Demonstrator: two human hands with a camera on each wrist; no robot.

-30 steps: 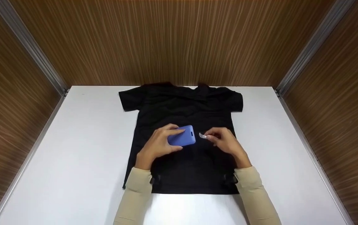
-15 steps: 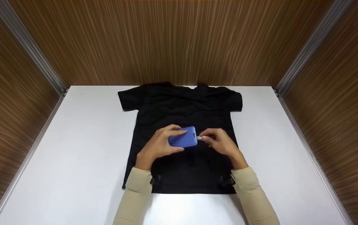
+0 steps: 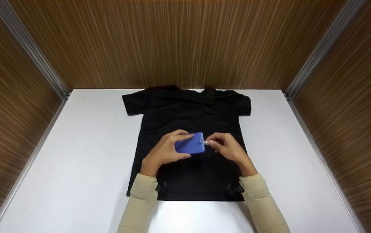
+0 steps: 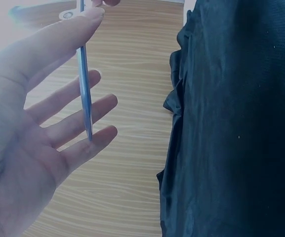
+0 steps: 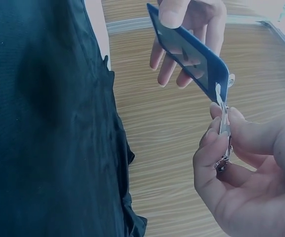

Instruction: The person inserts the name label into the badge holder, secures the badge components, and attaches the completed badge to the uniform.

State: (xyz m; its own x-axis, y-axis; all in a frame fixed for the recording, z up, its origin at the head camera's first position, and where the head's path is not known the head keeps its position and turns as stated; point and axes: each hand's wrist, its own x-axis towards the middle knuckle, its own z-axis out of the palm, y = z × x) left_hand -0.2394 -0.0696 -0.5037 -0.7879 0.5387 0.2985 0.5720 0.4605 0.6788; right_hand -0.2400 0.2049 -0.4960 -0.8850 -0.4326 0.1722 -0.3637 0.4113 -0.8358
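Note:
My left hand (image 3: 166, 149) holds a blue badge holder (image 3: 190, 144) by its edges, thumb on the near side and fingers on the far side. In the left wrist view the holder (image 4: 84, 94) appears edge-on. A metal badge clip (image 5: 223, 160) with a clear snap strap (image 5: 219, 92) is pinched between the thumb and fingers of my right hand (image 3: 226, 145). The strap passes through the slot at the holder's right end, with its snap end (image 5: 231, 79) showing on the other face. Both hands are above a black T-shirt (image 3: 191, 113).
The T-shirt lies spread on a white table (image 3: 101, 145), its collar toward the back. Wood-grain panels (image 3: 179, 45) stand at the back and both sides, joined by grey metal strips (image 3: 36, 51) at the corners.
My right hand has moved left, bringing the strap from apart to the holder and into its slot. The left hand and holder have shifted only slightly.

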